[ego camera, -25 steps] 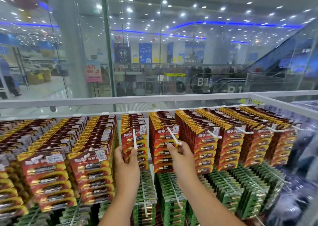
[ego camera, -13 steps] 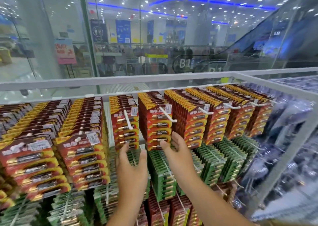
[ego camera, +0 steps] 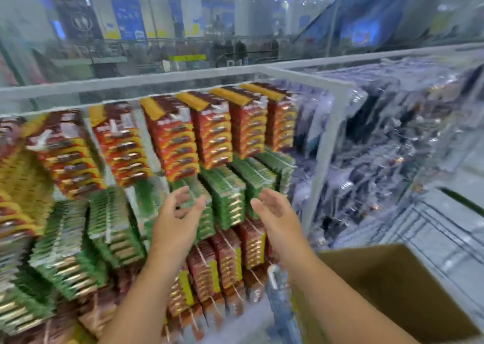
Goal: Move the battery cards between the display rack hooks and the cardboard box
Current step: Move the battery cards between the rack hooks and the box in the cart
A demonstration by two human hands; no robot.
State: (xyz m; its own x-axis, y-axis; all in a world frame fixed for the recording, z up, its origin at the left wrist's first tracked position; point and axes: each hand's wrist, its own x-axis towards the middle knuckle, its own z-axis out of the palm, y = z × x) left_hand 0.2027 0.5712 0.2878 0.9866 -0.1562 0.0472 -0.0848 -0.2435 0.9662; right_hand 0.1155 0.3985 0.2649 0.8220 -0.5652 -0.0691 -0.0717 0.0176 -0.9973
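Red and yellow battery cards (ego camera: 178, 139) hang in packed rows on the top hooks of the display rack. Green battery cards (ego camera: 227, 194) fill the row below, and dark red cards (ego camera: 227, 262) the row under that. My left hand (ego camera: 175, 212) and my right hand (ego camera: 275, 210) float in front of the green row, fingers relaxed and loosely curved, holding nothing and clear of the cards. An open cardboard box (ego camera: 403, 291) sits at the lower right, beside my right forearm. The frame is blurred by motion.
A white rack frame post (ego camera: 324, 144) stands right of the battery cards. Beyond it hang dark items in clear plastic bags (ego camera: 392, 134). Glass panels behind the rack show a mall hall and escalator.
The view has swung down and to the right, bringing the cardboard box into sight. Both hands have dropped away from the red cards to the green row and spread apart.
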